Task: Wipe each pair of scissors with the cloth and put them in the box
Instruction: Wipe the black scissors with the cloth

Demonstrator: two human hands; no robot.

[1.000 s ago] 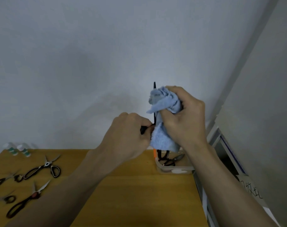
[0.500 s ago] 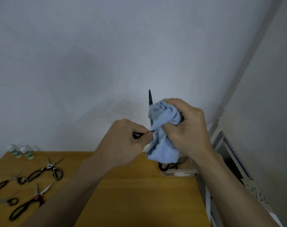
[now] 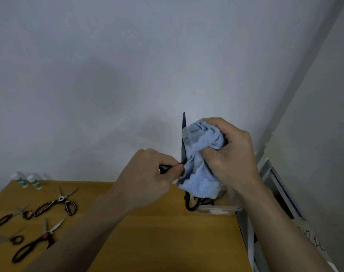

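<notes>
Far left on the worktop (image 3: 157, 238): two small bottles (image 3: 28, 180) at the back edge and several loose scissors (image 3: 55, 205) lying flat. Centre: left hand (image 3: 147, 179) pinches the dark handle of the held scissors (image 3: 183, 138), blade pointing upright. Beside it, right hand (image 3: 228, 154) clenches the blue cloth (image 3: 200, 160) against that blade. Below the cloth, the clear box (image 3: 218, 210) holds black-handled scissors, at the worktop's right edge.

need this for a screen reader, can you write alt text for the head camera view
A left hand holds dark scissors upright while the right hand wipes the blade with a blue cloth. Below sit a wooden table and a clear box holding scissors.
</notes>
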